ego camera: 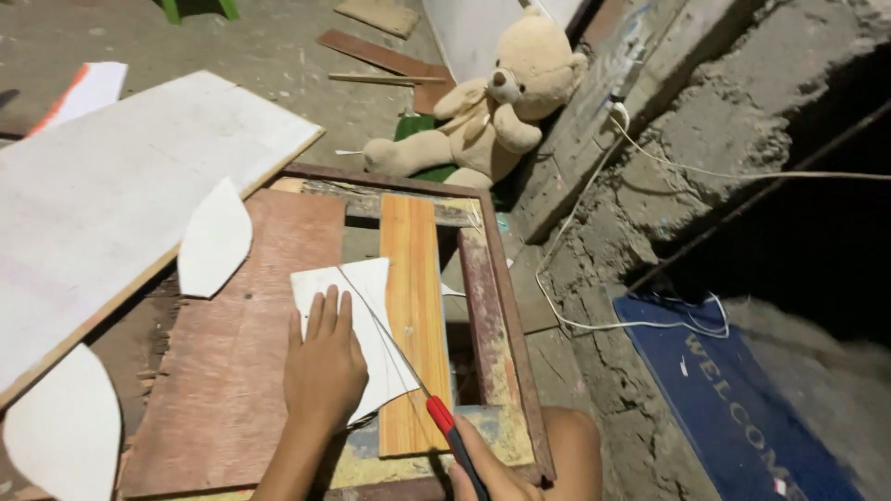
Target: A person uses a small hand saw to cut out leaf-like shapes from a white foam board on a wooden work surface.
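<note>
My left hand (323, 366) lies flat, fingers together, on a white sheet piece (371, 301) and presses it onto the wooden frame table (497, 306). My right hand (492, 475), at the bottom edge, grips a red-and-black handled cutting tool (448, 425). Its thin blade runs up and left across the white piece, along a curved line. The piece rests partly on a brown board (241, 371) and partly on an orange plank (413, 278).
Two leaf-shaped white cutouts lie at the left (215, 237) and the lower left (65, 427). A large white board (121, 186) leans at the left. A teddy bear (492, 102) sits beyond the frame. A white cable (594, 204) and a blue doormat (733, 399) lie at the right.
</note>
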